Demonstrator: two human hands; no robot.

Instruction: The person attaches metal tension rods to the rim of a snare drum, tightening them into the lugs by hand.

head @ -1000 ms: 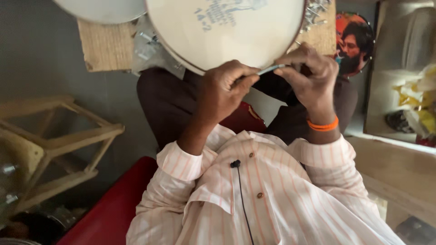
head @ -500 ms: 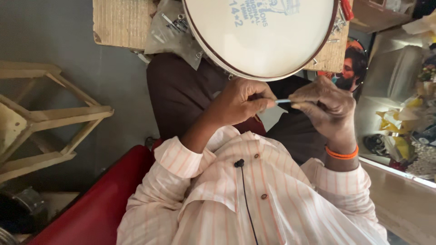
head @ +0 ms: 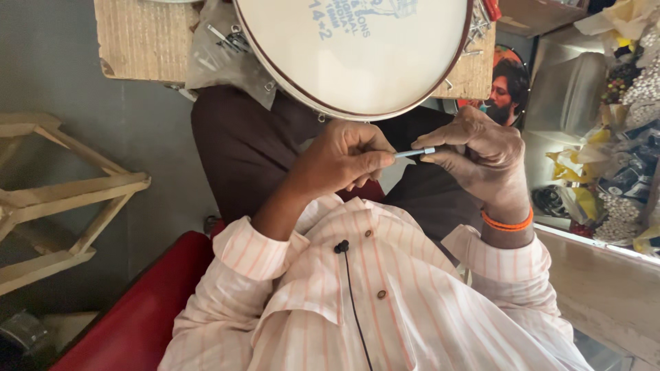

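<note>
In the head view, a clear plastic bag of metal hardware point(head: 223, 51) lay at eleven o'clock beside a white drumhead point(head: 357, 51) with blue print, cut off at twelve. A thin pale-blue rod point(head: 414, 152) ran three to nine, its ends hidden. The left hand point(head: 344, 158) and right hand point(head: 485, 158) each had a closed grip pinching it, over the lap.
</note>
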